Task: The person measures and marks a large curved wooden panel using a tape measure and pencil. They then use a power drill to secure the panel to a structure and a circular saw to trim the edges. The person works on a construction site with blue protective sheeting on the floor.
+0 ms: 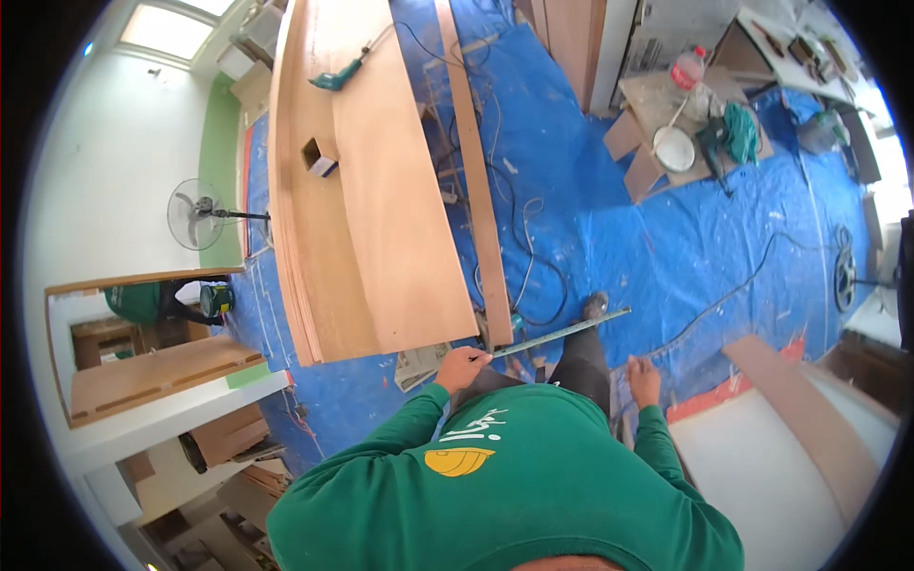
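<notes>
Held low in front of my body, my left hand (pixel 464 368) is closed at one end of a long, straight, pale-green strip that looks like a tape measure (pixel 562 332). Its blade reaches right across my leg to a free tip near my shoe. The case, if any, is hidden in my fingers. Farther right, my right hand (pixel 644 379) is raised with its fingers curled together; whatever it may hold is too small to make out. Just beyond my left hand are the near ends of a narrow wooden board (pixel 484 209) and a wide stack of wood panels (pixel 390 219).
On the panels lie a green power tool (pixel 335 78) and a small open box (pixel 320 157). Cables (pixel 547 271) wind over the blue floor sheet (pixel 571 190). A cluttered low table (pixel 632 93) stands far right, a fan (pixel 197 214) left. Another person (pixel 133 302) bends at far left.
</notes>
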Demonstrator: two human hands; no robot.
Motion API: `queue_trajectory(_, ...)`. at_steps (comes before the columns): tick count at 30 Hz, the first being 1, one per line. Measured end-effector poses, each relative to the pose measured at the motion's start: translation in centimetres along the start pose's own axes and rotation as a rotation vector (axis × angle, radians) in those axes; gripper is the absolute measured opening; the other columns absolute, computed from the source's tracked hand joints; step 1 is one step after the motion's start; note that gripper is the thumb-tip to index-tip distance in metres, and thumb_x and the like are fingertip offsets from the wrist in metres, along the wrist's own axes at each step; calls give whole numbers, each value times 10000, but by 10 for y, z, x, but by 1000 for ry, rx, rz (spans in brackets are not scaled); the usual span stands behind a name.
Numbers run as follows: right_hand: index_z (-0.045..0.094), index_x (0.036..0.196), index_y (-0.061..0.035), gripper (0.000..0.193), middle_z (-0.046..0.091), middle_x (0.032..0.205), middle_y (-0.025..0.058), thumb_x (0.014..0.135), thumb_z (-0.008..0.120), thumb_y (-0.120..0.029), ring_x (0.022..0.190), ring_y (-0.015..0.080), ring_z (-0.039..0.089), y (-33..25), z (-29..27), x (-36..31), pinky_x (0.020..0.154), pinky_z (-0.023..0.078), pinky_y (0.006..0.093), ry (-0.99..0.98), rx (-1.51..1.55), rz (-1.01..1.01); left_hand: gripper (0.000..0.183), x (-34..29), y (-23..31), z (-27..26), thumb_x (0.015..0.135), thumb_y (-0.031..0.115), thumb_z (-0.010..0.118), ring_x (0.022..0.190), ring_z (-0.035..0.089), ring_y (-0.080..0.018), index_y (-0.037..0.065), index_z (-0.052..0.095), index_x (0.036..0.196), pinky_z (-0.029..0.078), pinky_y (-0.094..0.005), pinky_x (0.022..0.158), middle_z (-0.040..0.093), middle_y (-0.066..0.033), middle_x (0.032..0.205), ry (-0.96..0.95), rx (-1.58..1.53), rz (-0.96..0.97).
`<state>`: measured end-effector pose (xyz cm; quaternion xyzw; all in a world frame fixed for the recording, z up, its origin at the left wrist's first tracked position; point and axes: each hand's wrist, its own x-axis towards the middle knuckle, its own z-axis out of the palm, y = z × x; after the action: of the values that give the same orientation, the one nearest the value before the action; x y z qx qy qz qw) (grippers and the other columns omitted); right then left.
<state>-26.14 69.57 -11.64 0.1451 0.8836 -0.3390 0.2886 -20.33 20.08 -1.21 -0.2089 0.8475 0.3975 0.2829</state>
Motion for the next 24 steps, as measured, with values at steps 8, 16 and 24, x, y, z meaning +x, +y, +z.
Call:
queue_trajectory(8, 662, 1272, 12, 362, 787, 1014, 173, 1036, 722, -256, 931, 235, 775, -281, -132, 121, 815, 587, 370, -108, 319, -615, 407, 24, 79, -25, 992, 442, 708, 840, 730, -348, 72, 828, 1110, 558, -461, 789, 767, -187, 902, 247, -3, 49)
queue_trajectory(16, 684, 1190, 12, 268, 786, 921, 131, 1015, 740, -182, 864, 198, 757, -479, -125, 190, 807, 584, 343, -632, 151, -711, 390, 27, 82, -57, 995, 430, 756, 785, 660, -188, 103, 833, 1194, 542, -356, 741, 724, -94, 823, 252, -492, -313)
queue_trajectory(24, 700, 964, 21, 230, 765, 835, 105, 994, 755, -200, 764, 141, 715, -663, -89, 345, 717, 566, 343, -760, 17, -896, 471, 263, 141, -163, 978, 388, 778, 919, 730, -261, 90, 767, 1343, 583, -435, 882, 781, -145, 1042, 535, -322, 175)
